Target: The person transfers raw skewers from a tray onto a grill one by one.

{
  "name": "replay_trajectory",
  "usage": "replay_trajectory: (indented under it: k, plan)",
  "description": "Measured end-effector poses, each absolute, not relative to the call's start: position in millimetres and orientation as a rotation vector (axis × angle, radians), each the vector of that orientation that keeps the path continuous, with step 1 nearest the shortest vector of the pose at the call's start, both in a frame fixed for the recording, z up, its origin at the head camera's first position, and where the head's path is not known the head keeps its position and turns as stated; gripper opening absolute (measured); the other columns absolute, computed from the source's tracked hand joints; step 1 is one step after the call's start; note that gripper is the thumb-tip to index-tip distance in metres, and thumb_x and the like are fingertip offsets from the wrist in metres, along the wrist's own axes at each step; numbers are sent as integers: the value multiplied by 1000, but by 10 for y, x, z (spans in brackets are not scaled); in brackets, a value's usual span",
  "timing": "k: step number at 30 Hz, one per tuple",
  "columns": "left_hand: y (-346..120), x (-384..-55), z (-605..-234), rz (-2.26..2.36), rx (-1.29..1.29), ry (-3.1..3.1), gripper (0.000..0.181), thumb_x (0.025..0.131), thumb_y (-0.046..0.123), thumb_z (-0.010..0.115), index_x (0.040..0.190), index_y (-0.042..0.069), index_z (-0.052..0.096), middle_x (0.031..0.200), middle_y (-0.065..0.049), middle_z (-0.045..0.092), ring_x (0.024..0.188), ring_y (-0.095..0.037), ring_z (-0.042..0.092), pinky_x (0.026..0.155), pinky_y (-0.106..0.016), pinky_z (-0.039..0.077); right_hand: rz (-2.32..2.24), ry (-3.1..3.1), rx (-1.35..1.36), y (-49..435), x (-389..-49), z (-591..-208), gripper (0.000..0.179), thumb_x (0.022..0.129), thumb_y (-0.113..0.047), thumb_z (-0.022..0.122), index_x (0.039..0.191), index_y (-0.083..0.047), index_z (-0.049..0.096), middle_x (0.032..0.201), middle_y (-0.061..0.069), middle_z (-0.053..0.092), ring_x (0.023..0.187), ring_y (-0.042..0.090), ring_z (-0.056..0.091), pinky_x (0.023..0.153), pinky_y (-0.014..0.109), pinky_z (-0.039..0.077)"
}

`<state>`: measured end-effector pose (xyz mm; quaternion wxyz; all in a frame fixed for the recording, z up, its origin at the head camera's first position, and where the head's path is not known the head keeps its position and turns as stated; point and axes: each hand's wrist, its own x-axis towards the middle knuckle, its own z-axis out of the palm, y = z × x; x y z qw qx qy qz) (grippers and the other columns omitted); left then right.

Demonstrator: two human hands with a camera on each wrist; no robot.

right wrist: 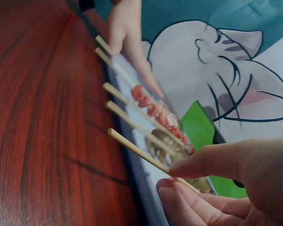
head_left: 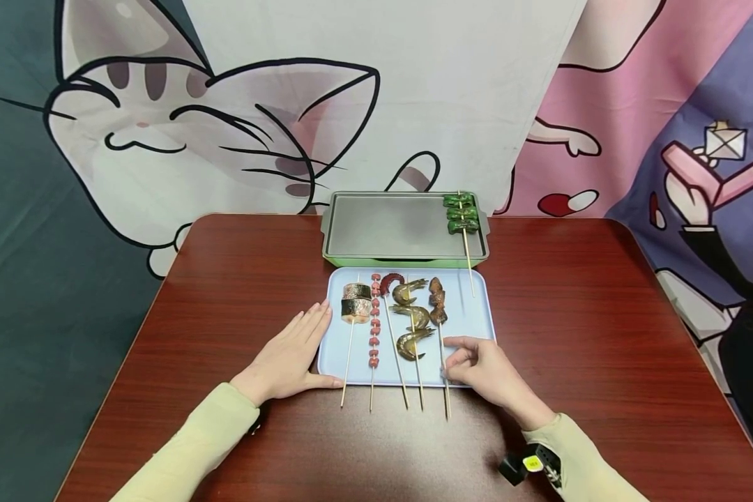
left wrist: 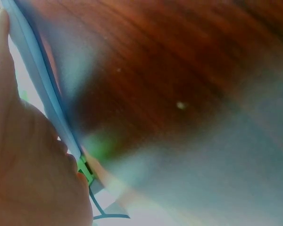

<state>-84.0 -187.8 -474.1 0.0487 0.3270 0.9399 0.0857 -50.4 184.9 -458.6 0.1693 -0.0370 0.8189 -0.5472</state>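
Observation:
My right hand (head_left: 486,366) pinches the bare stick of a brown meat skewer (head_left: 437,300) at the right of a light blue tray (head_left: 470,317). In the right wrist view, the thumb and forefinger close about that stick (right wrist: 137,149). Straight fingers of my left hand (head_left: 291,352) rest along the tray's left edge, the thumb by its front corner. Between the hands lie a fish-chunk skewer (head_left: 355,302), a skewer of small pink-red pieces (head_left: 374,321), a skewer with a curled dark red piece (head_left: 390,280) and a shrimp skewer (head_left: 412,316).
Behind the tray stands a green-sided grill pan (head_left: 389,226) with a grey plate. A green pepper skewer (head_left: 461,213) lies at its right, the stick reaching over the blue tray. Several sticks overhang the tray's front edge above the brown table (head_left: 376,453).

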Motion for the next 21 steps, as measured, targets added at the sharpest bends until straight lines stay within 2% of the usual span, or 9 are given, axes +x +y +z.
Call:
replay_trajectory:
  k: [6, 21]
  plan:
    - [-1880, -836, -4730, 267, 980, 2852, 123, 83, 83, 56, 159, -7, 19, 167, -21, 13, 153, -31, 12, 124, -43, 13, -1757, 2063, 6, 1876, -500, -4577, 59, 84, 9, 68, 140, 15, 49, 95, 20, 67, 74, 25, 70, 66, 37, 63]
    - [-1888, -843, -4747, 259, 982, 2849, 124, 83, 84, 54, 159, -7, 18, 167, -20, 12, 153, -31, 11, 124, -43, 13, -1790, 2083, 4, 1957, -475, -4504, 62, 85, 9, 68, 143, 12, 48, 99, 22, 65, 77, 26, 70, 69, 40, 63]
